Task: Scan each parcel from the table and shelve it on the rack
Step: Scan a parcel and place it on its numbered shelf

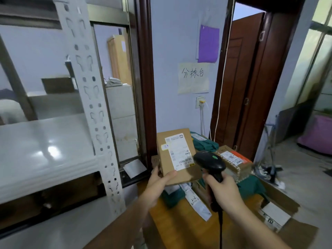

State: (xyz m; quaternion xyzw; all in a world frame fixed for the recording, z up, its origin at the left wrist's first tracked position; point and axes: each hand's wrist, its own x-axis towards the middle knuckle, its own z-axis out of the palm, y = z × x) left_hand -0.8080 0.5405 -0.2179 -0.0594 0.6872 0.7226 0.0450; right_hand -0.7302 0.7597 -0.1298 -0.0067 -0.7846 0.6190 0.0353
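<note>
My left hand (158, 184) grips the lower edge of a small brown cardboard parcel (166, 159), held up above the table with its white shipping label (179, 151) facing me. My right hand (222, 191) holds the handle of a black barcode scanner (209, 161); its head sits right beside the label's barcode corner. The scanner's cable hangs down from the handle. The white metal rack (45, 155) stands on my left, its glossy shelf at about chest height.
On the table (179, 230) lie more parcels: a taped brown box with an orange label (233, 162), green mailers (204, 142), a white label strip (197, 203) and a flat carton (280, 212). The rack's perforated upright (93, 105) is close. An open doorway is at the right.
</note>
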